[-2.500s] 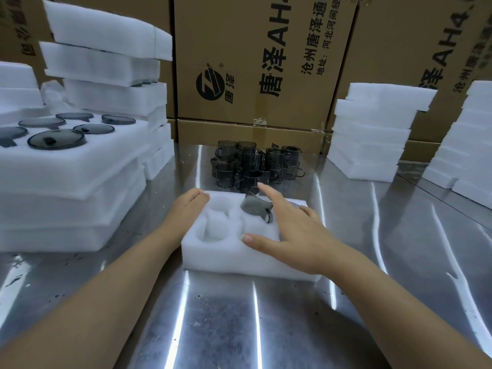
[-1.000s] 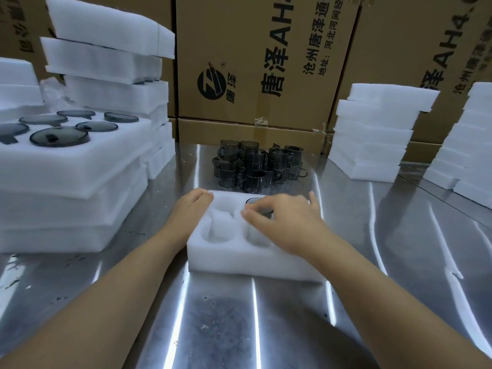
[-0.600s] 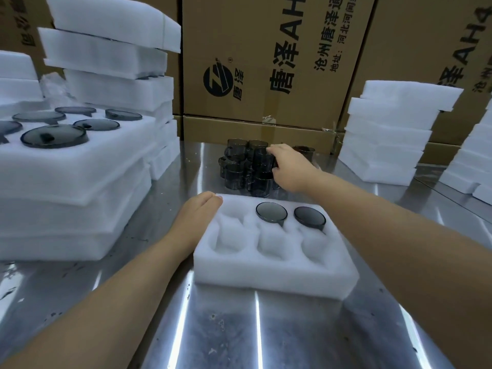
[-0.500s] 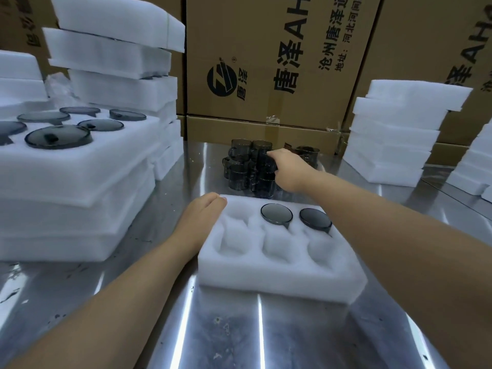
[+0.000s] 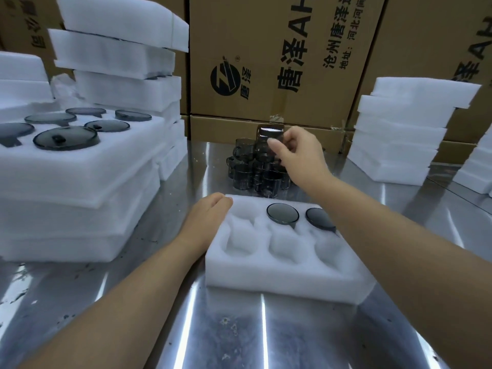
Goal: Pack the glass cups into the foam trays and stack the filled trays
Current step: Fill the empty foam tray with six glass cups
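A white foam tray (image 5: pixel 277 272) lies on the steel table before me, with two smoky glass cups (image 5: pixel 282 213) seated upside down in its far middle and far right pockets. The other pockets hold nothing. My left hand (image 5: pixel 206 222) rests flat against the tray's far left corner. Behind the tray stands a cluster of several dark glass cups (image 5: pixel 249 169). Above that cluster my right hand (image 5: pixel 298 153) pinches one glass cup (image 5: pixel 269 133), lifted clear of the others.
A stack of filled foam trays (image 5: pixel 80 187) with dark cup bottoms showing stands at the left, more foam slabs (image 5: pixel 119 54) behind it. Empty foam piles (image 5: pixel 399 134) stand at the right. Cardboard boxes (image 5: pixel 279 62) wall off the back. Bare steel table (image 5: pixel 239 336) lies nearest me.
My right hand left the second cup in the tray, reached to the cup cluster, took hold of one cup and lifted it. My left hand stayed on the tray corner.
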